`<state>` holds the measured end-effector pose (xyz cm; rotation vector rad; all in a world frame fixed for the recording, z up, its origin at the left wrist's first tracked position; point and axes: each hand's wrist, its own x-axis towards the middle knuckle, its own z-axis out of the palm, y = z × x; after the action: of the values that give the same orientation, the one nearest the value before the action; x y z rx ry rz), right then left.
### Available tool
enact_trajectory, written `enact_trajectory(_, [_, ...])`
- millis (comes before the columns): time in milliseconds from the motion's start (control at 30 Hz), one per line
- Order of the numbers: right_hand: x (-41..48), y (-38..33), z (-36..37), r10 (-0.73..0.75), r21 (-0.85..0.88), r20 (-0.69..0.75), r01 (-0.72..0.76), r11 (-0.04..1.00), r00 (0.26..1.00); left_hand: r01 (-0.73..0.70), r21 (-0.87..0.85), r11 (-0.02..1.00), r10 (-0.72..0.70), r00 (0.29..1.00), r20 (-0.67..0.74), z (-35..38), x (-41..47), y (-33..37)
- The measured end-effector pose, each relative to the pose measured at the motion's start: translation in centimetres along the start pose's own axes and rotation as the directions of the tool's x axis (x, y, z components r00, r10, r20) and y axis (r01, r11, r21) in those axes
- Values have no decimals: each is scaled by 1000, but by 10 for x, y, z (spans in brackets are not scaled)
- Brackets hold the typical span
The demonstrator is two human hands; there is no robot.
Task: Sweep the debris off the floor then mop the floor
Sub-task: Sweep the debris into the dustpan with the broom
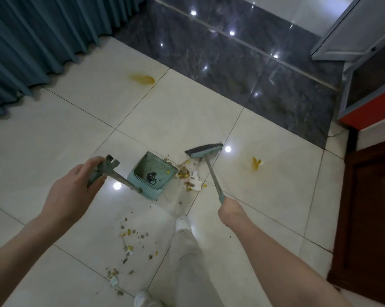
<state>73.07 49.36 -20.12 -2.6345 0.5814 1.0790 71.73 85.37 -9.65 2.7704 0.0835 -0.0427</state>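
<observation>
A teal dustpan (152, 175) stands on the pale tiled floor (54, 134), its mouth facing right, with some debris inside. My left hand (76, 189) grips the top of its long handle (104, 171). My right hand (230, 209) grips the handle of a teal broom, whose head (203, 150) rests on the floor just right of the pan. A pile of brown and yellow debris with white scraps (190, 177) lies at the pan's mouth. More debris (129, 242) is scattered nearer my feet.
Two yellow stains mark the tiles, one (142, 79) far left and one (256, 163) to the right. Blue curtains (32, 41) hang at the left. Dark glossy tiles (231, 69) lie ahead. A dark wooden cabinet (371, 207) stands at the right. My leg and white shoes (182, 224) are below.
</observation>
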Motion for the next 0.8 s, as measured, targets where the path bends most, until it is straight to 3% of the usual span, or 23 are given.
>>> enact_trajectory(367, [-151,49,126,22,66,63,-26,997,998,-66,-24,998,66,998,-2,-26,-122,-37])
enact_trajectory(800, [-151,36,102,-43,125,-157,63,990,987,-2,11,1000,2,999,44,-39,-143,-65])
